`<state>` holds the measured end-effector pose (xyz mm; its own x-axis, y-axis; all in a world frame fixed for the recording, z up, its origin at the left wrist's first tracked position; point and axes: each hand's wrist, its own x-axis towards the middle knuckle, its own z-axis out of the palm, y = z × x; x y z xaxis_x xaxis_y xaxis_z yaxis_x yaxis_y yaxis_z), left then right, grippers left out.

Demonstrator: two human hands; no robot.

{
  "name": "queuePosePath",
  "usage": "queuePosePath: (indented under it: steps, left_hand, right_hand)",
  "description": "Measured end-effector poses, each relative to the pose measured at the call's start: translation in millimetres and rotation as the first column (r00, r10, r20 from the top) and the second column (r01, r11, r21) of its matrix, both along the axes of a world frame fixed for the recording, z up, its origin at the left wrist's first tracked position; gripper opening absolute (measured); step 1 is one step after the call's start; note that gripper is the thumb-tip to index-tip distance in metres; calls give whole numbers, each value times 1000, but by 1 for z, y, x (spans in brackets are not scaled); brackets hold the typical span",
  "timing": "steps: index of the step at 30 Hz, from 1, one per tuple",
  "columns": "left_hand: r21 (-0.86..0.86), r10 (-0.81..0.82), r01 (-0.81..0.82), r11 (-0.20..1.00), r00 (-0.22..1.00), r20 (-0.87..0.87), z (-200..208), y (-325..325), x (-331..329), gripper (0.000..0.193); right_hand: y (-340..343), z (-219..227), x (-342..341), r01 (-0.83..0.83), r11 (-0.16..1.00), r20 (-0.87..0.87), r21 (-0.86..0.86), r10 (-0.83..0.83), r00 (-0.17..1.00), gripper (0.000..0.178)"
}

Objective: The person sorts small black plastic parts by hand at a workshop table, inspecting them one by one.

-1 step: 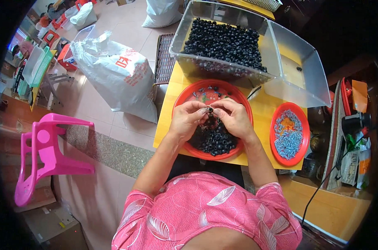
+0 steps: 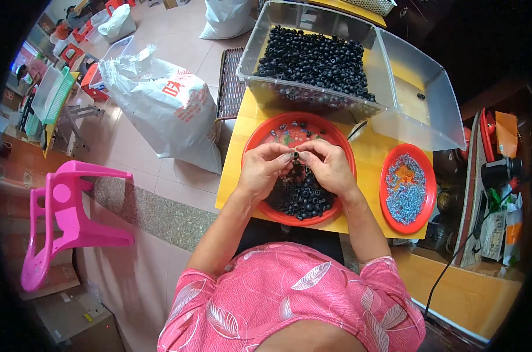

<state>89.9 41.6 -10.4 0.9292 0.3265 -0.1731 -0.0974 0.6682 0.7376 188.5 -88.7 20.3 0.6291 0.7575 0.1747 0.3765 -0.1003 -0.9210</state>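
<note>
Over a round red tray (image 2: 255, 132), my left hand (image 2: 265, 169) and my right hand (image 2: 329, 167) meet fingertip to fingertip. Between them they pinch a small black ring-shaped part (image 2: 296, 155), its hole facing up. Fingers of both hands are closed on it and partly cover it. Below lies a heap of loose black ring-shaped parts (image 2: 306, 196) in the tray's near half. A few blue and black bits (image 2: 289, 127) are scattered at its far side. To the right, an oval red tray (image 2: 431, 190) holds many small bluish metallic pieces (image 2: 405, 196).
Behind the trays, a clear plastic bin (image 2: 313, 94) full of black parts stands on the yellow table (image 2: 368, 176), beside another clear bin (image 2: 418, 120) with one part. Left are a white sack (image 2: 160, 111) and pink stool (image 2: 72, 205). A black cable (image 2: 448, 270) hangs at right.
</note>
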Motion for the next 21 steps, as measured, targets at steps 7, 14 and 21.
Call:
queuePosePath:
  steps: [7,14,21]
  left_hand:
    - [398,77,-81,914,997,25,9,-12,-4,9]
    - [878,46,-289,381,955,294,21,-10,5,17]
    - [893,112,-107,437,992,64,18,-14,6,17]
  right_hand:
    - [-2,4,2,-65,998,-228,12,66,971,13]
    - [-6,2,11,-158,984,-545,86,179,819,7]
    - [-5,-11,19,-146,983,-427,114,181,886,5]
